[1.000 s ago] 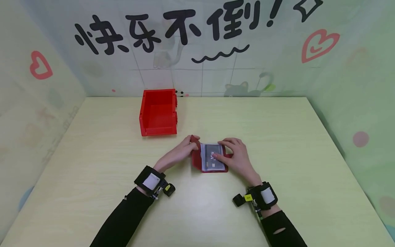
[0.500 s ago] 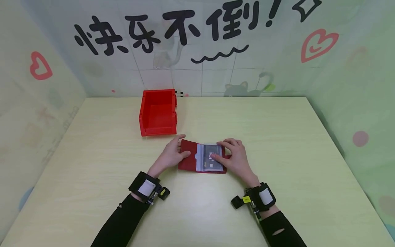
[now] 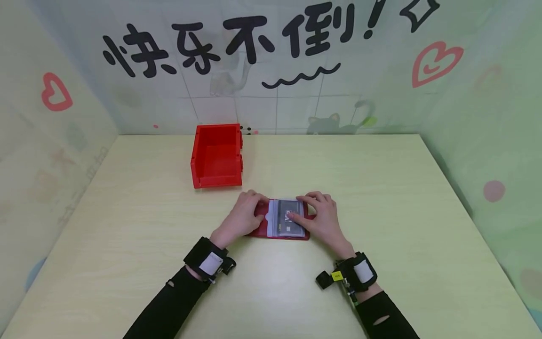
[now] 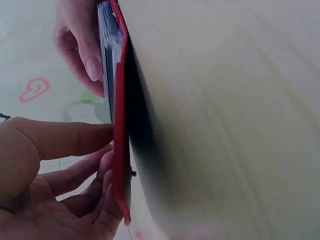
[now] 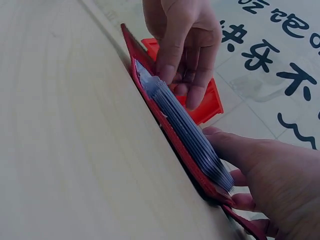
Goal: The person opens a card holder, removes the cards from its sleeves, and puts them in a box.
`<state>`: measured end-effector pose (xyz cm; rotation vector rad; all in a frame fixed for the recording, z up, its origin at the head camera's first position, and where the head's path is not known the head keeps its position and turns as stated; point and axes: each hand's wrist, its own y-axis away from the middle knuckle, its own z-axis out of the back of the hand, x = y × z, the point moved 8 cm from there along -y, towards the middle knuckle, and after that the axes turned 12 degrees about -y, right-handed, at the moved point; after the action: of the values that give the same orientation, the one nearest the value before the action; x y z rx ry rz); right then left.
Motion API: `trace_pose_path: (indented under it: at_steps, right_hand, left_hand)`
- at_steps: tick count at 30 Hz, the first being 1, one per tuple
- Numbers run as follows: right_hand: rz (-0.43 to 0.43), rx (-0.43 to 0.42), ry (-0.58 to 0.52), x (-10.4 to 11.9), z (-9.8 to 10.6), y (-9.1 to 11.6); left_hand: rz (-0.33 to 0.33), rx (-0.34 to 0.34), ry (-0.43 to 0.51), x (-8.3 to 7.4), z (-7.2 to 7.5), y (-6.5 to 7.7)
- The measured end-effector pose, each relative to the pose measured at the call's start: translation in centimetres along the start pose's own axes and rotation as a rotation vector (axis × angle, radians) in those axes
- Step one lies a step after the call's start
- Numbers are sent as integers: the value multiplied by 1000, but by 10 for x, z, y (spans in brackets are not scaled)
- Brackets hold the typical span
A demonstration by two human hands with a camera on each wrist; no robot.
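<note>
A red card holder (image 3: 259,228) lies spread open on the table, its clear sleeves (image 3: 273,217) stacked on the right half with a dark card (image 3: 292,217) in the top one. My left hand (image 3: 244,213) is over the left cover, thumb tip at its inner face beside the sleeves and fingers loosely bent near the top edge. In the right wrist view, the left thumb (image 5: 170,62) comes right to the spine end of the sleeve stack (image 5: 187,132). My right hand (image 3: 323,217) grips the right half, thumb on the top sleeve, other fingers along the far right edge.
Behind the card holder, to the left, stands a red plastic bin (image 3: 217,155). The pale wooden table (image 3: 139,226) ends at a printed backdrop (image 3: 254,108), with side panels left and right. Black wrist cameras (image 3: 324,279) are strapped to both forearms.
The left hand opened the red cover out to the left, then moved back right and over it toward the sleeves. The right hand kept its grip on the right half throughout.
</note>
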<state>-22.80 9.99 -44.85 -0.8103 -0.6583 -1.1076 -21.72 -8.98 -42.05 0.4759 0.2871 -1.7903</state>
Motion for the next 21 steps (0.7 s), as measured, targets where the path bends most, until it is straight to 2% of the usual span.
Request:
trace_pose_path:
  at_steps: [3,6,12,21]
  right_hand:
    - [7,-3,0,1,0,1]
    - [11,-3,6,1,0,1]
    - [-7,9,10,0,-1,2]
    - [11,5,-1,2,-1,1]
  left_hand:
    - [-22,51,92,-6,-7,-1]
    - [0,49,144,-8,-10,-4]
    - [59,20,194,-4,-14,-9]
    - [91,69,196,-1,-19,-19]
